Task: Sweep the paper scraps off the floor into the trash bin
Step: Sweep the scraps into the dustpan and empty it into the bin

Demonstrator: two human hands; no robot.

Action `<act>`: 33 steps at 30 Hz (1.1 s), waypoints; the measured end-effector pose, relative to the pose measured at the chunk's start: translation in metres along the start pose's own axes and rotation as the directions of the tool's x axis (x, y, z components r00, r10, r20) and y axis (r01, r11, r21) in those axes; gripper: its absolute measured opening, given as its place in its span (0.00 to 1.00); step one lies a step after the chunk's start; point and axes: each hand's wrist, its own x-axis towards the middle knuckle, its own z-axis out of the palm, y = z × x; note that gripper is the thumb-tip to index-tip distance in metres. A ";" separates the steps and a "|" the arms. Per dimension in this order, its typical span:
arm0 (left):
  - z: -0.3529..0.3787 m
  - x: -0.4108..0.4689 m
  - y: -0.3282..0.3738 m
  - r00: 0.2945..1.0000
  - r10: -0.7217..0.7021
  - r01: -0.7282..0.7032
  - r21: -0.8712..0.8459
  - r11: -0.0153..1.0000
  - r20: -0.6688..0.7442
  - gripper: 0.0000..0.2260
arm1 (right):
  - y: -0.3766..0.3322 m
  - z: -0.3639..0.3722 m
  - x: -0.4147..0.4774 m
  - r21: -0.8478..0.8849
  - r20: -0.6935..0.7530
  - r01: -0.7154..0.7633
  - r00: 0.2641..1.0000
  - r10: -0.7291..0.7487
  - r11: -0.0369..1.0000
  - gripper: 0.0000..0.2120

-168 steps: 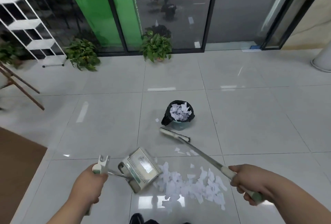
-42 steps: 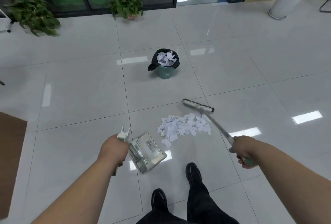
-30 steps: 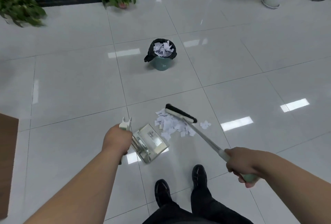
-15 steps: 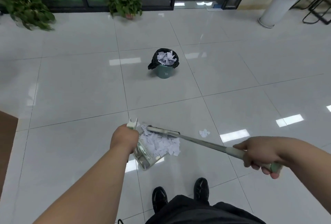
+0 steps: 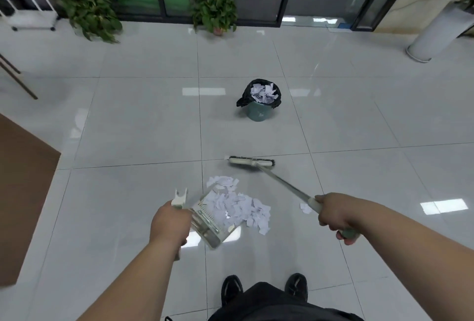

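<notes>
A person's left hand [image 5: 170, 225] grips the dustpan [image 5: 213, 220] handle while the right hand [image 5: 333, 214] closes round the broom [image 5: 252, 162], now drawn back from the paper scraps [image 5: 237, 205] it had just pushed onto the pan; some scraps spill beside it, and the broom's shaft points toward the distant trash bin [image 5: 259, 101]

Operator body, head-camera view
Bare left forearm [image 5: 133, 277] and right forearm [image 5: 400, 238], no sleeves visible. Left hand [image 5: 169, 223] and right hand [image 5: 333, 211] ungloved. Dark trousers [image 5: 277, 305]. Black shoes, left [image 5: 231, 288] and right [image 5: 296, 286], slightly glossy.
</notes>
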 end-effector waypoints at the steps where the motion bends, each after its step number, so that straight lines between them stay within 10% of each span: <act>1: -0.005 0.000 -0.004 1.000 -0.016 0.015 -0.013 1.000 -0.025 0.06 | -0.003 0.003 0.007 -0.030 0.003 0.011 1.000 -0.011 0.999 0.21; 13: -0.012 0.024 0.011 0.990 -0.049 0.045 -0.035 0.998 -0.129 0.07 | 0.005 0.022 -0.009 -0.381 0.173 0.058 0.985 0.010 0.923 0.35; 33: -0.010 -0.025 0.009 0.998 -0.031 0.022 -0.176 0.984 -0.050 0.06 | 0.028 -0.038 -0.057 0.059 0.139 0.041 0.989 -0.048 0.997 0.27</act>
